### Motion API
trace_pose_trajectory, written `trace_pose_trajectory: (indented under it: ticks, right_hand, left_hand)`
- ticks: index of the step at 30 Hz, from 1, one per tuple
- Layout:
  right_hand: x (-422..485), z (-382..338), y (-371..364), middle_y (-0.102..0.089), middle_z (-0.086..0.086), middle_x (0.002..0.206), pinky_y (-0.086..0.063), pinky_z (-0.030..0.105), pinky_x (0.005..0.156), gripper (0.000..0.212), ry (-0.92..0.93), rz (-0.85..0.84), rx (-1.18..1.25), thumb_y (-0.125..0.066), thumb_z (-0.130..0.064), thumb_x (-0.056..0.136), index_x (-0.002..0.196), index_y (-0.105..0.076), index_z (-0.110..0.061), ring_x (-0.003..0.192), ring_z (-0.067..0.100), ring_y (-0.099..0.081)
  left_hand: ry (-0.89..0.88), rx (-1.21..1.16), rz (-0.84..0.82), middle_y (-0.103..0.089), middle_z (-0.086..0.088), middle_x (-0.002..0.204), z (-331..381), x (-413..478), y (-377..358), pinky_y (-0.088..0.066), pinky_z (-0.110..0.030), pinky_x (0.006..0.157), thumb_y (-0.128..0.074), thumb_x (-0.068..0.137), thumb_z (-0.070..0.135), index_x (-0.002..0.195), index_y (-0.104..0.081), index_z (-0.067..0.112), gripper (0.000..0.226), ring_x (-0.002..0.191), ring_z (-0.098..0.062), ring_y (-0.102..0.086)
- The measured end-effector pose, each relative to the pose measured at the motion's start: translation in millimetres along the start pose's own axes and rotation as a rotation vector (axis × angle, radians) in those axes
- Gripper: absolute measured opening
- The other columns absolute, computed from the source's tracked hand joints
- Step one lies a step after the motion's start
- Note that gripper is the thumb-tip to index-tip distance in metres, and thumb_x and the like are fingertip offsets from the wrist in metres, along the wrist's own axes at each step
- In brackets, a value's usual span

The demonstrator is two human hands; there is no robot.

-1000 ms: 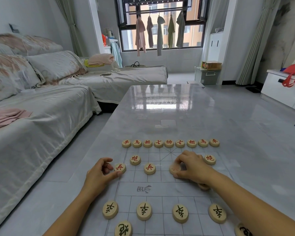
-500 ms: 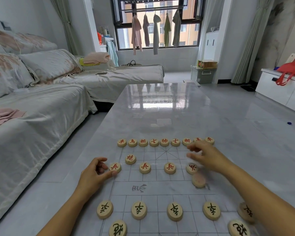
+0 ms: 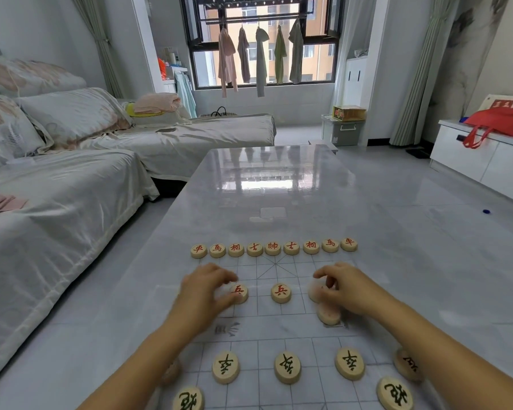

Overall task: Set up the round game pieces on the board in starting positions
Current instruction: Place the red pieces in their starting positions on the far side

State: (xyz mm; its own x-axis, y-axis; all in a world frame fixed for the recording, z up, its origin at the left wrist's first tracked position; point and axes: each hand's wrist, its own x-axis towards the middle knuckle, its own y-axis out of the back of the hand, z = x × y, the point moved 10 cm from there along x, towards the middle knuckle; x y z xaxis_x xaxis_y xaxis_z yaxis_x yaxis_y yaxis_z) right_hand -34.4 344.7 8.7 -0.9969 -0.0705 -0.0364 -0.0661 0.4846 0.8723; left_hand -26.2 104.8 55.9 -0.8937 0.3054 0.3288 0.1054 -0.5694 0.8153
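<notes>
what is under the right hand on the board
Two blurred round wooden game pieces poke out beneath the right hand, one under its fingers, one nearer its wrist. Their markings are unreadable; anything under the palm is covered.

- A home living room, by every sign.
- A sheet-draped sofa point(image 3: 57, 208) with cushions point(image 3: 71, 113) runs from 9 to 11 o'clock.
- Laundry point(image 3: 261, 57) hangs in the window point(image 3: 317, 63) at 12 o'clock, with curtains point(image 3: 412, 69) beside it.
- A low white cabinet point(image 3: 480, 164) at 2 o'clock carries a red bag point(image 3: 504, 119).
- A glossy table point(image 3: 279, 179) stands mid-room on the tiled floor point(image 3: 427, 187).
</notes>
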Motion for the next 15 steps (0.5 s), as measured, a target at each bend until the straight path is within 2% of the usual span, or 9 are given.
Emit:
trace_pose_trajectory:
  ticks: [2, 4, 7, 12, 15]
  right_hand:
    - [4.2, -4.2, -3.2, -0.049, -0.006, 0.103, -0.039, 0.019, 0.072, 0.035, -0.002, -0.032, -0.039, -0.060, -0.036, 0.086, 0.119, -0.056, -0.027, 0.085, 0.006, -0.049]
    - [6.4, -3.5, 0.0, -0.054, -0.002, 0.108, -0.039, 0.021, 0.073, 0.032, -0.020, -0.012, -0.062, -0.060, -0.037, 0.085, 0.115, -0.058, -0.023, 0.086, 0.009, -0.050]
    - [5.1, 2.7, 3.6, -0.055, -0.001, 0.109, -0.042, 0.024, 0.073, 0.032, -0.061, 0.038, -0.081, -0.058, -0.041, 0.085, 0.110, -0.057, -0.021, 0.087, 0.011, -0.051]
    - [-2.1, 12.1, 9.3, -0.054, -0.001, 0.109, -0.045, 0.026, 0.077, 0.031, -0.065, 0.076, -0.128, -0.054, -0.044, 0.087, 0.107, -0.056, -0.020, 0.090, 0.013, -0.051]
    - [-4.9, 19.4, 14.0, -0.053, -0.003, 0.112, -0.045, 0.025, 0.081, 0.035, -0.047, 0.042, -0.112, -0.057, -0.042, 0.086, 0.116, -0.055, -0.025, 0.091, 0.010, -0.050]
  left_hand:
    - [-0.048, 0.160, -0.129, -0.056, 0.008, 0.117, 21.6, 7.8, -31.4, -0.032, -0.030, 0.099, -0.062, 0.082, 0.042, 0.119, -0.057, 0.029, 0.039, 0.112, -0.011, -0.048]
    - [-0.042, 0.257, -0.181, -0.053, 0.008, 0.126, 31.9, 15.8, -53.2, -0.026, -0.030, 0.101, -0.058, 0.084, 0.046, 0.126, -0.051, 0.031, 0.045, 0.119, -0.013, -0.043]
    - [-0.027, 0.344, -0.186, -0.053, 0.005, 0.129, 38.5, 29.6, -68.9, -0.027, -0.033, 0.099, -0.055, 0.086, 0.045, 0.130, -0.048, 0.029, 0.047, 0.120, -0.017, -0.042]
    - [0.012, 0.431, -0.296, -0.054, 0.002, 0.128, 31.9, 38.3, -93.1, -0.027, -0.036, 0.097, -0.060, 0.080, 0.050, 0.130, -0.048, 0.028, 0.056, 0.120, -0.020, -0.042]
    - [0.007, 0.426, -0.293, -0.056, 0.002, 0.125, 29.4, 39.3, -97.3, -0.026, -0.036, 0.094, -0.059, 0.080, 0.051, 0.128, -0.050, 0.029, 0.053, 0.118, -0.020, -0.043]
